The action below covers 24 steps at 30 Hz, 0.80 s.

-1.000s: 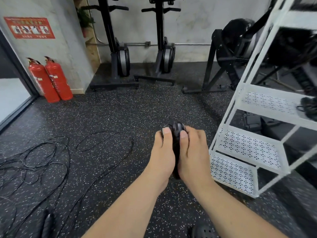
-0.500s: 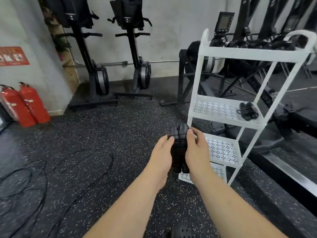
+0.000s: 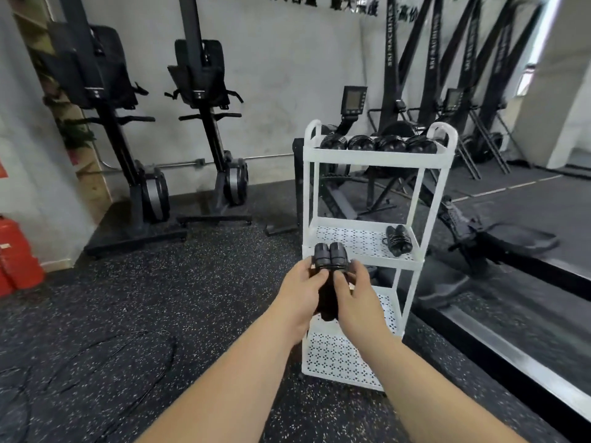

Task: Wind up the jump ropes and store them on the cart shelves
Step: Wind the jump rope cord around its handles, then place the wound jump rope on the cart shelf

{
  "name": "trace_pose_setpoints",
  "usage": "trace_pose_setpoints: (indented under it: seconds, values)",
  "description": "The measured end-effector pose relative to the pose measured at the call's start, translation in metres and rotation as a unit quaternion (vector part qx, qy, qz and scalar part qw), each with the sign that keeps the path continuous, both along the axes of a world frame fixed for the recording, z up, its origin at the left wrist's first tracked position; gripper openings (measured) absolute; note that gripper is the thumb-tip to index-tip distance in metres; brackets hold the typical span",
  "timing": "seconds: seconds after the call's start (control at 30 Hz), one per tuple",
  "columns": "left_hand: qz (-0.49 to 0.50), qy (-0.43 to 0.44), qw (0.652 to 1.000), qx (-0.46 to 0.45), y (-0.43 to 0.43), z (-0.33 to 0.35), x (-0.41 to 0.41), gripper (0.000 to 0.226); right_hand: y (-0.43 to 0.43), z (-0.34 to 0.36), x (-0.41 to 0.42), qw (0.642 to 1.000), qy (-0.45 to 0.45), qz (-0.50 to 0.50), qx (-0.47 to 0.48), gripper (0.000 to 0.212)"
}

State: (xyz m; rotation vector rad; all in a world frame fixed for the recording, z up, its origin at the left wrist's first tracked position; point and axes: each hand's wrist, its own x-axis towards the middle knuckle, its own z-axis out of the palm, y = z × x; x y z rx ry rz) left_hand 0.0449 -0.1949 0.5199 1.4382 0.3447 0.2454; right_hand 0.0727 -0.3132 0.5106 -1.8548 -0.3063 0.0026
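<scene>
A wound black jump rope (image 3: 329, 260), its two handles side by side, stands upright between my hands. My left hand (image 3: 300, 292) grips it from the left and my right hand (image 3: 355, 295) grips it from the right. Right behind it stands the white cart (image 3: 377, 158) with perforated shelves. Several wound ropes (image 3: 377, 143) lie in a row on the top shelf. One wound rope (image 3: 398, 239) lies at the right of the second shelf. A loose black rope (image 3: 128, 356) is spread on the floor at the lower left.
Two black exercise machines (image 3: 204, 123) stand against the back wall on the left. Red fire extinguishers (image 3: 16, 254) sit at the far left. Rowing machines (image 3: 447, 129) and a raised black platform edge (image 3: 511, 340) lie right of the cart. The floor is speckled black rubber.
The view has lifted and swung right, bringing the whole cart into view. Both hands with the wound rope now sit in front of the cart's second shelf edge.
</scene>
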Motion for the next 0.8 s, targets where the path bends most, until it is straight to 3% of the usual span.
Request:
trace_pose_setpoints:
  seconds: [0.2, 0.3, 0.47, 0.57, 0.67, 0.8]
  values:
    - [-0.003, 0.011, 1.0, 0.006, -0.02, 0.026, 0.044, 0.031, -0.013, -0.001, 0.009, 0.986, -0.131, 0.006, -0.105, 0.081]
    - [-0.035, 0.018, 0.998, 0.041, -0.028, 0.034, 0.063, 0.033, -0.016, 0.004, 0.033, 0.98, -0.132, -0.008, -0.146, 0.082]
    - [-0.05, 0.031, 0.974, 0.218, -0.026, 0.034, 0.097, 0.051, -0.012, 0.011, 0.096, 0.967, -0.108, -0.046, -0.228, 0.08]
    - [-0.069, 0.043, 0.916, 0.393, -0.016, 0.025, 0.121, 0.059, -0.007, 0.011, 0.143, 0.949, -0.087, -0.073, -0.294, 0.08]
    - [-0.1, 0.043, 0.82, 0.563, -0.008, 0.013, 0.142, 0.071, -0.001, 0.009, 0.185, 0.923, -0.078, -0.074, -0.369, 0.088]
    - [-0.118, 0.059, 0.705, 0.697, 0.006, -0.012, 0.171, 0.081, 0.009, 0.003, 0.229, 0.888, -0.118, -0.096, -0.434, 0.085]
